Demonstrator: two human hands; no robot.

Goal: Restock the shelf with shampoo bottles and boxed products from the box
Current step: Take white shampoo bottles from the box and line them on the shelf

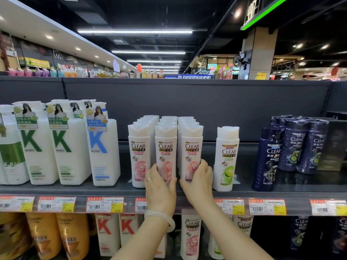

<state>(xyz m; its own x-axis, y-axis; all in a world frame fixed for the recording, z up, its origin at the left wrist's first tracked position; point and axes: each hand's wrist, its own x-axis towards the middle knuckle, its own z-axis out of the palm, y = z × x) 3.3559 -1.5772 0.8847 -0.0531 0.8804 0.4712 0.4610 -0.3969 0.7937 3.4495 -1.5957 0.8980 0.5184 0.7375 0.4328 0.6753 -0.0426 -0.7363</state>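
Your left hand (159,184) wraps the base of the middle front pink-label CLEAR bottle (166,152), fingers closed around it. Your right hand (198,180) grips the base of the right front pink-label CLEAR bottle (191,152), fingers curled on it likewise. Both bottles stand upright on the dark shelf (281,190), at the head of three rows. A third front bottle (139,154) stands just left, untouched. One green-label CLEAR bottle (226,158) stands alone to the right, near your right hand. White KONO pump bottles (71,147) sit farther left, navy CLEAR bottles (289,147) farther right.
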